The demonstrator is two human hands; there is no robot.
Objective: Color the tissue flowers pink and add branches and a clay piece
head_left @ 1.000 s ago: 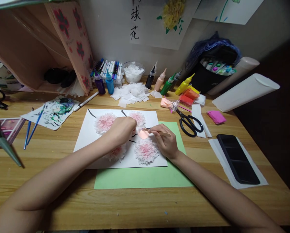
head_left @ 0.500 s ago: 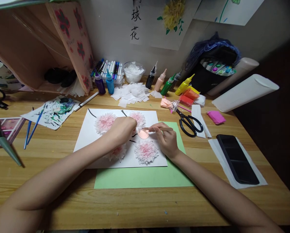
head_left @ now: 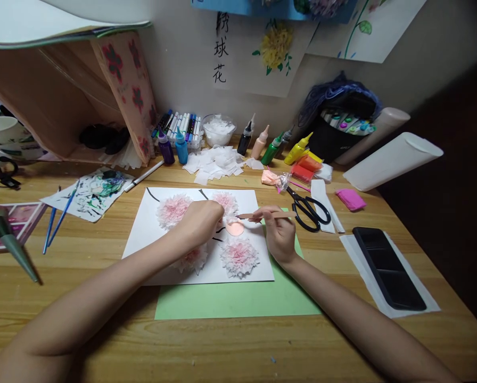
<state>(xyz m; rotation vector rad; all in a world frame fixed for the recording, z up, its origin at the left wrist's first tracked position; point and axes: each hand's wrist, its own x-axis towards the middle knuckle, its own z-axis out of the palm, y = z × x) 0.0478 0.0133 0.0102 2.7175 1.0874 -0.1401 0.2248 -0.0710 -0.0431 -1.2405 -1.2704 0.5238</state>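
Note:
My right hand (head_left: 279, 233) is closed around a thin brown stick (head_left: 284, 214). The stick's tip points left, just above a peach-coloured flat round piece (head_left: 235, 229) on the white paper (head_left: 150, 271). My left hand (head_left: 204, 219) rests over the middle of that paper with its fingers curled in; whatever they pinch is hidden. Pink and white ruffled paper flowers surround the hands: one upper left (head_left: 174, 210), one at the top (head_left: 225, 202), one lower right (head_left: 239, 257). Another flower (head_left: 192, 259) is partly covered by my left forearm. Short dark stem lines show on the paper.
Green paper (head_left: 238, 303) lies under the white sheet. Black scissors (head_left: 310, 213), a phone (head_left: 388, 268) and a pink packet (head_left: 351, 199) are on the right. Behind are glue bottles (head_left: 259, 142) and white tissue pieces (head_left: 214, 165). Brushes (head_left: 63, 215) lie left.
The view has tilted up a little. My right hand has shifted slightly right with the stick, away from the peach piece, which shows more now. My left hand stays in place over the paper.

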